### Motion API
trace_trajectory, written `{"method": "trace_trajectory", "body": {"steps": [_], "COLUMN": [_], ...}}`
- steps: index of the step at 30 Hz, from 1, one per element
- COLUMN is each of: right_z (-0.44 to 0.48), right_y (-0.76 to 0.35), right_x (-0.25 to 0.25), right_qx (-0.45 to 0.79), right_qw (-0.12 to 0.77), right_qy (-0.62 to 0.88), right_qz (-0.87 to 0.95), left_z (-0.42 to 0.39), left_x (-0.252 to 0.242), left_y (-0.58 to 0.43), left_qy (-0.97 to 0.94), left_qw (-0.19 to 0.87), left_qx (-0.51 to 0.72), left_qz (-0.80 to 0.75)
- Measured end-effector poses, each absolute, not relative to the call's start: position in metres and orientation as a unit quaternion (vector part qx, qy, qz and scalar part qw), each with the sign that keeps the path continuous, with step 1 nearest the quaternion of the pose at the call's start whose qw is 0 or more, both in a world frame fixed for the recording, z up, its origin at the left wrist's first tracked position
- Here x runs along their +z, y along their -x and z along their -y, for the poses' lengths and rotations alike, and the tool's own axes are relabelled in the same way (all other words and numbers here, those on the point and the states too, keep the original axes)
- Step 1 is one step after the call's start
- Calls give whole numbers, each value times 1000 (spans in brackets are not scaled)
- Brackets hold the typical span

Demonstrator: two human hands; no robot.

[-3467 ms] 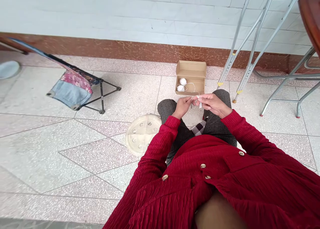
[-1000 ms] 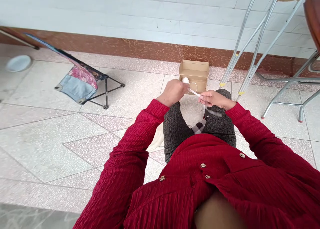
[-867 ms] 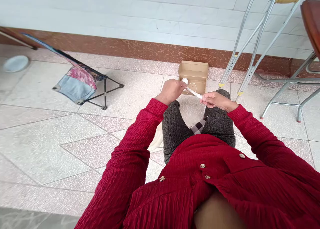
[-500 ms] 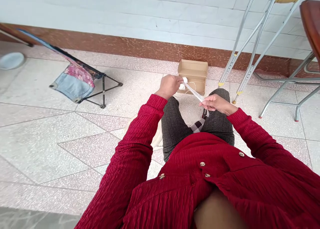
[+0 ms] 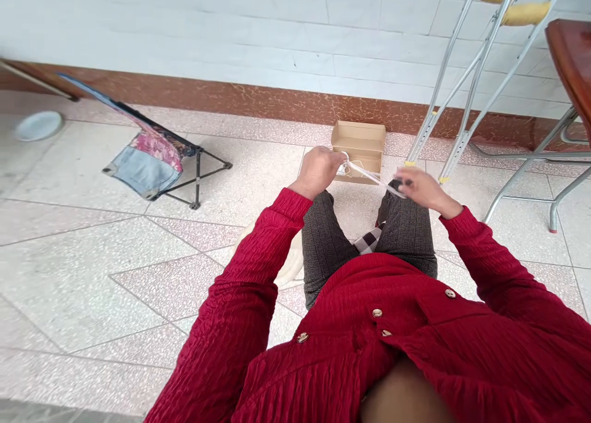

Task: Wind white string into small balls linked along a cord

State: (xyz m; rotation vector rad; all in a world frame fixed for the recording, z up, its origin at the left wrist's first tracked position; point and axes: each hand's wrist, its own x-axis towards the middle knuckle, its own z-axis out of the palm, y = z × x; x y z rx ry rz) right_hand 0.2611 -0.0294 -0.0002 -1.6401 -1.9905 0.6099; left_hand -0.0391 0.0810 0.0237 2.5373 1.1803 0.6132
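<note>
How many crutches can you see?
2. One crutch stands tilted just right of the cardboard box, and the other crutch stands tilted beside it, further right. Others could be out of view.

From my remote view I count two hands (image 5: 317,172), one cardboard box (image 5: 357,141) at twelve o'clock, two crutches (image 5: 455,158) at one o'clock, one folding chair (image 5: 148,170) at ten o'clock, and one plate (image 5: 38,125) beyond it.

A tiled porch: terrazzo floor (image 5: 69,287), glazed wall tiles (image 5: 184,29), crutches (image 5: 438,81), a folding chair (image 5: 152,164).
</note>
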Motion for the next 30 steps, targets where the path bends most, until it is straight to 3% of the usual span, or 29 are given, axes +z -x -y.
{"method": "trace_trajectory", "body": {"steps": [3, 5, 8, 11, 14, 19, 30], "right_z": [17, 7, -6, -13, -11, -2, 28], "right_y": [-264, -259, -245, -225, -204, -177, -193], "right_x": [35, 59, 75, 64, 41, 15, 4], "right_qx": [-16, -101, 118, 474, 621, 679, 673], "right_qw": [393, 478, 548, 430, 363, 351, 344], "right_qy": [628, 611, 564, 537, 496, 465, 478], "right_qz": [671, 623, 606, 550, 487, 447, 448], "left_z": [-75, -70, -64, -59, -57, -57, -90], "left_x": [42, 50, 59, 66, 72, 70, 37], "left_y": [34, 30, 25, 20, 17, 13, 27], "left_qy": [-914, -930, -943, -947, -950, -947, -931], "left_qw": [103, 92, 82, 83, 71, 92, 86], "left_qx": [199, 189, 179, 176, 159, 140, 133], "left_qz": [-338, -303, -268, -256, -260, -274, -329]}}
